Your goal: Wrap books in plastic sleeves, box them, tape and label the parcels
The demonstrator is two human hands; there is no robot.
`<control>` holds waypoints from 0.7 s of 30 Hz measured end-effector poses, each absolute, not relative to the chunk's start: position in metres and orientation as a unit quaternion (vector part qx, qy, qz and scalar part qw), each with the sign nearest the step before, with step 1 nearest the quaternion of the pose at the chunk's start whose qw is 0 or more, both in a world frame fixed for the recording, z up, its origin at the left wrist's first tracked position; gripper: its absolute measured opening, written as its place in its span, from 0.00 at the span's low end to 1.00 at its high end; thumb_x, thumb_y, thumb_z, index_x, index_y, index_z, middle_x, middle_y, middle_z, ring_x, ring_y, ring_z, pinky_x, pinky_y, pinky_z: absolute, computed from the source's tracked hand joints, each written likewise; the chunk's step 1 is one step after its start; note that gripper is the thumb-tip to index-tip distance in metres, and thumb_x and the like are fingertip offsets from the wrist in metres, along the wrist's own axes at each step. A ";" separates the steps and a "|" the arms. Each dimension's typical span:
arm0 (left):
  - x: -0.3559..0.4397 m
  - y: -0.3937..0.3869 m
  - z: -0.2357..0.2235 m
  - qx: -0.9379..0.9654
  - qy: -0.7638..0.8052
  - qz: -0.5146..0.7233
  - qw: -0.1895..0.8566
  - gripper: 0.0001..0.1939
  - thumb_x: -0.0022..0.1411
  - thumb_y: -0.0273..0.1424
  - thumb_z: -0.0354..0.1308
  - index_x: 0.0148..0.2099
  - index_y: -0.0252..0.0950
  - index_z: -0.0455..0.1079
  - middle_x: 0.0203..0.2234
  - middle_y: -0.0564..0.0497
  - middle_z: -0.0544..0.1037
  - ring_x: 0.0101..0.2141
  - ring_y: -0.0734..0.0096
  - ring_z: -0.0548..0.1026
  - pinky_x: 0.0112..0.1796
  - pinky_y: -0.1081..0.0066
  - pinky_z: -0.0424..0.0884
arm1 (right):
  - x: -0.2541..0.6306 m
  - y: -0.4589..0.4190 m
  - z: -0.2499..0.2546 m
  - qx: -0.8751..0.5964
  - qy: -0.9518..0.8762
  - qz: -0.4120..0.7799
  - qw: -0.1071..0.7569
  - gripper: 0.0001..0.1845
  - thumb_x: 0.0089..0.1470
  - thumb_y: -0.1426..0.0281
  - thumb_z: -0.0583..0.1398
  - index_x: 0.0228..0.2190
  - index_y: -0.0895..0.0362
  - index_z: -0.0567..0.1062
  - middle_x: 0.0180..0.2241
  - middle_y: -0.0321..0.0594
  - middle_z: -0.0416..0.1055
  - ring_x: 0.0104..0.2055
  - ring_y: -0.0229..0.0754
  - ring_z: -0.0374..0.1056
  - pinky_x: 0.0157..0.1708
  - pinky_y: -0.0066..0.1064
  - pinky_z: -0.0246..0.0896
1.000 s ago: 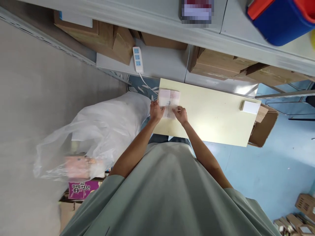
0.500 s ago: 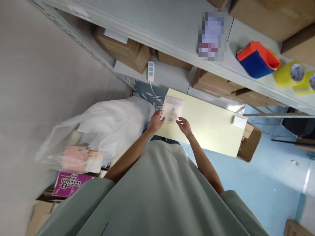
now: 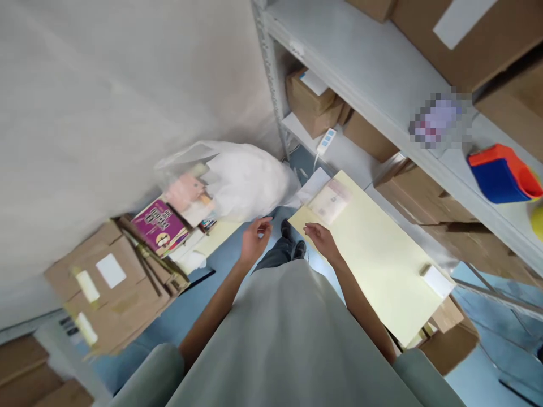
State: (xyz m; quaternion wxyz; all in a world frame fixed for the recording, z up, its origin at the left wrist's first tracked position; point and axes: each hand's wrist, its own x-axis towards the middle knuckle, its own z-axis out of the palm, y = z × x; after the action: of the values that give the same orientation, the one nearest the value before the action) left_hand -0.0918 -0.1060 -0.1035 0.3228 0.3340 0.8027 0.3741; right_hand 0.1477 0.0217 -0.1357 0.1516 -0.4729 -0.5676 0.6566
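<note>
My left hand (image 3: 255, 240) hovers over the gap between two surfaces, just below a big white plastic bag (image 3: 250, 181). Its fingers are bent but apart, and nothing shows in them. Close to the near left edge of a pale yellow tabletop (image 3: 377, 260), my right hand (image 3: 321, 239) is also empty, its fingers loosely curved and apart. A flat, whitish-pink clear-wrapped pack (image 3: 330, 202) lies on the far left corner of that tabletop, a little beyond the right hand and apart from it. Its print is too blurred to read.
Left of the bag lie a purple printed box (image 3: 160, 227) and flattened cardboard (image 3: 114, 282). A metal shelf (image 3: 360, 79) at right holds cartons, a white power strip (image 3: 326, 141) and an orange-blue tape dispenser (image 3: 504, 172). A small white box (image 3: 436, 281) sits at the tabletop's right end.
My view has turned left, bringing the cardboard into sight. Both hands have drawn back from the wrapped pack, which stays on the tabletop.
</note>
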 end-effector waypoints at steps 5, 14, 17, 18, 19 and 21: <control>-0.085 -0.187 -0.073 0.238 0.828 0.432 0.268 0.20 0.71 0.48 0.61 0.55 0.42 0.83 0.41 0.45 0.87 0.43 0.55 0.86 0.50 0.54 0.85 | 0.117 -0.014 -0.126 -0.365 -0.608 0.703 0.059 0.27 0.64 0.44 0.69 0.51 0.50 0.86 0.53 0.48 0.87 0.56 0.54 0.84 0.61 0.48 0.79; -0.105 -0.286 -0.069 0.144 0.847 0.478 0.181 0.23 0.69 0.46 0.62 0.55 0.35 0.83 0.39 0.44 0.87 0.41 0.58 0.85 0.48 0.59 0.84 | 0.076 -0.062 -0.108 -0.272 -0.641 0.718 -0.009 0.27 0.65 0.44 0.69 0.54 0.50 0.84 0.55 0.49 0.86 0.58 0.55 0.84 0.64 0.49 0.77; -0.127 -0.324 -0.084 0.157 0.856 0.466 0.161 0.21 0.69 0.42 0.60 0.56 0.36 0.82 0.42 0.43 0.87 0.43 0.57 0.86 0.48 0.59 0.84 | 0.066 -0.084 -0.107 -0.277 -0.646 0.711 -0.017 0.29 0.64 0.42 0.69 0.53 0.50 0.84 0.53 0.49 0.87 0.56 0.55 0.84 0.63 0.50 0.77; -0.136 -0.339 -0.090 0.164 0.861 0.456 0.153 0.20 0.69 0.40 0.60 0.56 0.36 0.82 0.43 0.42 0.87 0.43 0.57 0.86 0.49 0.59 0.84 | 0.062 -0.092 -0.107 -0.281 -0.649 0.707 -0.019 0.29 0.63 0.42 0.69 0.52 0.51 0.84 0.52 0.49 0.87 0.56 0.55 0.84 0.63 0.50 0.78; -0.147 -0.355 -0.098 0.171 0.869 0.440 0.146 0.20 0.69 0.38 0.59 0.57 0.36 0.81 0.44 0.41 0.87 0.44 0.56 0.86 0.51 0.58 0.84 | 0.057 -0.101 -0.107 -0.284 -0.652 0.703 -0.020 0.29 0.63 0.42 0.69 0.52 0.51 0.84 0.52 0.49 0.87 0.56 0.55 0.84 0.63 0.50 0.78; -0.171 -0.389 -0.114 0.179 0.892 0.392 0.138 0.20 0.67 0.32 0.57 0.57 0.35 0.80 0.48 0.39 0.87 0.46 0.54 0.86 0.54 0.55 0.83 | 0.047 -0.122 -0.105 -0.288 -0.657 0.696 -0.017 0.30 0.63 0.41 0.69 0.53 0.51 0.84 0.53 0.49 0.86 0.56 0.55 0.84 0.63 0.50 0.77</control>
State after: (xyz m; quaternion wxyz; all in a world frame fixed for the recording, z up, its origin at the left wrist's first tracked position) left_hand -0.1712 -0.3888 -0.1144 0.1377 0.1787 0.8917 0.3924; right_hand 0.0466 -0.1215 -0.1053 -0.0168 -0.2884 -0.6572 0.6962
